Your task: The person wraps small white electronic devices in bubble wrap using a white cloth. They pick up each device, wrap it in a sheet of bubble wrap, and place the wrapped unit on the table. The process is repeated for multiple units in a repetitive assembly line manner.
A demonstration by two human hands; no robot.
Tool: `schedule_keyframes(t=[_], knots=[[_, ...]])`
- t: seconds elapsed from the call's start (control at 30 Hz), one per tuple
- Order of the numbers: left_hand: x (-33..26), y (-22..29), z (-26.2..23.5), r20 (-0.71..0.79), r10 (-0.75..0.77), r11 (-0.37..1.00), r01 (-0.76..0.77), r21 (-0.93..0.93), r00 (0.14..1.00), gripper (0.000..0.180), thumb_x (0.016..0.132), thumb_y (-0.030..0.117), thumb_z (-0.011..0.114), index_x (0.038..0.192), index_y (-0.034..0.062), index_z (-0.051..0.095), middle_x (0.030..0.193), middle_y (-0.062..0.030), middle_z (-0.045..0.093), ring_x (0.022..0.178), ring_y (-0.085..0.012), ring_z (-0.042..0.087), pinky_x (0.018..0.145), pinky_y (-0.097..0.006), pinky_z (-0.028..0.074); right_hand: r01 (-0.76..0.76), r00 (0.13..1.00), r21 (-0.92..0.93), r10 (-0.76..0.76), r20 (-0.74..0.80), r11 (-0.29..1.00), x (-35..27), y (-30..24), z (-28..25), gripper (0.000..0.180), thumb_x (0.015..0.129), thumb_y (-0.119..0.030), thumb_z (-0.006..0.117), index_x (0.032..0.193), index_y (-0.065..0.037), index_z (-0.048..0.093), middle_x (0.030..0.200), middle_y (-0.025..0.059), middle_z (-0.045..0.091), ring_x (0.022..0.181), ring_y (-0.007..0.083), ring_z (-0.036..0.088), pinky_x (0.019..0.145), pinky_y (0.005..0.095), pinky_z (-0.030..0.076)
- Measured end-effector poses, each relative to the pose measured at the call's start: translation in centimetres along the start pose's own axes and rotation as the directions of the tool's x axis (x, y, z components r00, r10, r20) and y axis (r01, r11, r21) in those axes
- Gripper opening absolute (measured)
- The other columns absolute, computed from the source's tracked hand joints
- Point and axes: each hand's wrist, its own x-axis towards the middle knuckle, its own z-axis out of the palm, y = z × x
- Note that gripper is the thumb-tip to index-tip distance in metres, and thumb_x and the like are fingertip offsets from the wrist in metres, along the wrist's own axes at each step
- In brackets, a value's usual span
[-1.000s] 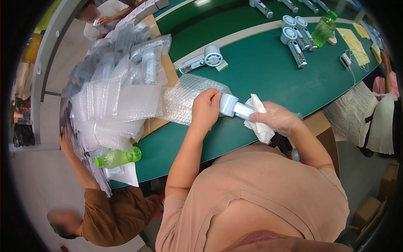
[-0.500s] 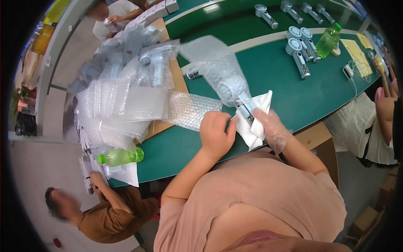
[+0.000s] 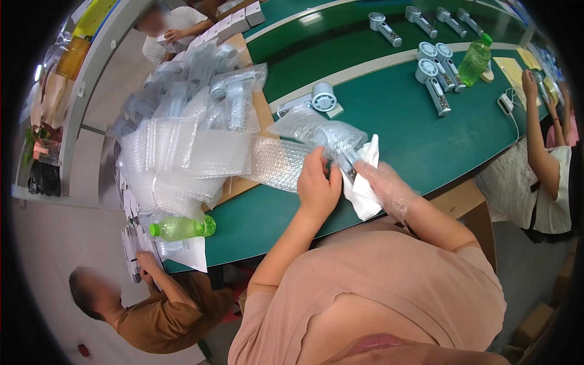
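A light-blue handheld fan [image 3: 347, 162] lies in front of me, its head inside a clear bubble-wrap bag [image 3: 316, 129] that stretches away to the left. My right hand [image 3: 384, 187], in a thin clear plastic glove, is closed around the fan's handle together with a white cloth [image 3: 364, 201]. At the bag's near edge my left hand [image 3: 319, 182] is bare, its fingers curled against the wrap; the fingertips are partly hidden. Just beyond the bag, another light-blue fan [image 3: 323, 97] rests on the green table [image 3: 389, 115].
Bubble-wrap bags [image 3: 182, 146] and bagged fans [image 3: 234, 97] pile up at left on a cardboard sheet. A green bottle [image 3: 182, 228] lies near them; another green bottle [image 3: 476, 59] lies by several fans [image 3: 433, 88] at right. A cable [image 3: 516, 121] trails over the right edge. Co-workers sit around.
The bagged fan has tipped down and to the left, uncovering the fan on the table behind it. My left hand has shifted slightly right and up, closer to the right hand.
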Motion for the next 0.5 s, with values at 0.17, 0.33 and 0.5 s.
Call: schedule_keyframes(t=[0.17,0.33,0.5], knots=[[3.4,1.9,-1.7,-0.062,0.238,0.971,-0.239,-0.009,0.969,0.040,0.086,0.001,0.063,0.125,-0.0006,0.059,0.089,-0.0156,0.059,0.070,-0.0331,0.060,0.063,-0.041,0.051,0.068,0.995,-0.142,-0.057,0.080,0.988,-2.6,-3.6,0.1,0.044,0.098,-0.035,0.063,0.121,0.002,0.060,0.100,0.0077,0.068,0.084,0.0145,0.066,0.073,0.0305,0.055],[5.0,3.5,-1.9,0.039,0.237,0.969,-0.239,0.060,0.971,0.018,0.087,0.001,0.063,0.104,0.0009,0.067,0.088,-0.0155,0.061,0.072,-0.0341,0.062,0.063,-0.042,0.051,0.040,0.997,-0.192,-0.026,0.074,0.981,-2.7,-5.3,-0.7,0.044,0.097,-0.039,0.065,0.120,-0.001,0.062,0.100,0.0067,0.069,0.083,0.0137,0.067,0.074,0.0288,0.055],[5.6,1.8,-2.1,0.213,-0.270,0.776,0.343,-0.529,0.939,0.010,0.098,0.011,0.060,0.098,0.0025,0.065,0.079,-0.0035,0.061,0.063,-0.0138,0.057,0.056,-0.029,0.047,0.344,0.937,-0.349,-0.295,0.185,0.872,-3.1,-4.5,-1.5,0.056,0.093,-0.031,0.070,0.138,-0.004,0.053,0.117,0.0077,0.067,0.102,0.0164,0.065,0.087,0.0308,0.053]])
